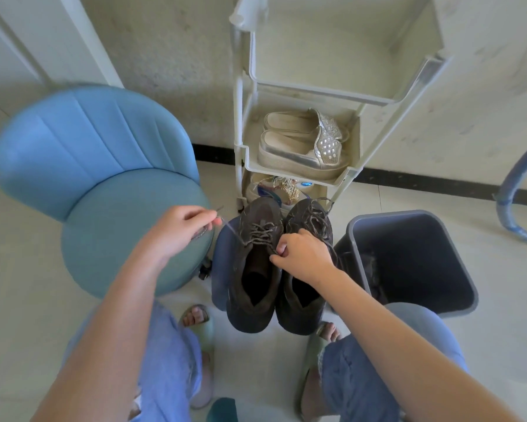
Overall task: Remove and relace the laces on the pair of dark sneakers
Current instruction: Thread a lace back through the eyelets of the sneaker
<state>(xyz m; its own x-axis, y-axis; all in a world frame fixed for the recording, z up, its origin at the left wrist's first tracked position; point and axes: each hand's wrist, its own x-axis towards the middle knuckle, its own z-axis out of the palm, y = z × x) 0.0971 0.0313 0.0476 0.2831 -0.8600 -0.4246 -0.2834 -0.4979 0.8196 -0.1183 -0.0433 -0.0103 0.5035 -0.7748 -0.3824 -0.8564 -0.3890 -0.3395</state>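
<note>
- Pale floor (21, 254); dark sneakers (250, 312) at centre, toes toward 12 o'clock.
- Left hand (177, 233) fingers pinch the lace (231, 229) end, taut toward 10 o'clock.
- Right hand (301, 257) fingers clamp lace at the eyelets; best free one crossing per pull.

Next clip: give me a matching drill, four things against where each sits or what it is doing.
Things:
1 left hand
2 silver slip-ons
3 grey bin
4 blue chair

Places or states:
A on a shelf of the white rack
B pinching the lace by its end
C right of the dark sneakers
D left of the dark sneakers

Pairs: 1-B, 2-A, 3-C, 4-D.
</note>
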